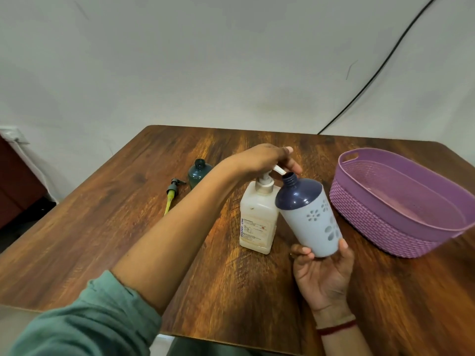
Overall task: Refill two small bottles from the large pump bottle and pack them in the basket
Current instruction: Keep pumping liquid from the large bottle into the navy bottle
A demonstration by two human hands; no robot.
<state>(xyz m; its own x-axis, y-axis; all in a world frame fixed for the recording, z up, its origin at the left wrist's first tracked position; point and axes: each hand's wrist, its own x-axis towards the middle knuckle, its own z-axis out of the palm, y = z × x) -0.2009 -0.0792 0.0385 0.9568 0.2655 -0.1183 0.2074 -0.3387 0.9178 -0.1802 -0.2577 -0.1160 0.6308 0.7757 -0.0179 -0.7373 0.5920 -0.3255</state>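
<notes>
The large white pump bottle [258, 217] stands upright at the table's middle. My left hand [264, 159] lies over its pump head and presses on it; the white nozzle sticks out to the right beneath my fingers. My right hand [322, 276] grips the base of a small bottle [307, 214] with a navy top and a pale flower-cut sleeve. That bottle is uncapped, tilted left, with its open mouth just under the nozzle. A second small bottle [199, 173], dark green and uncapped, stands behind my left forearm. The purple basket [380, 224] sits at the right.
A grey pump cap with a yellow tube [171, 195] lies on the wooden table [102, 227] left of the green bottle. A black cable [372, 78] runs down the wall behind the table's far edge. A dark cabinet [15, 183] stands at the far left.
</notes>
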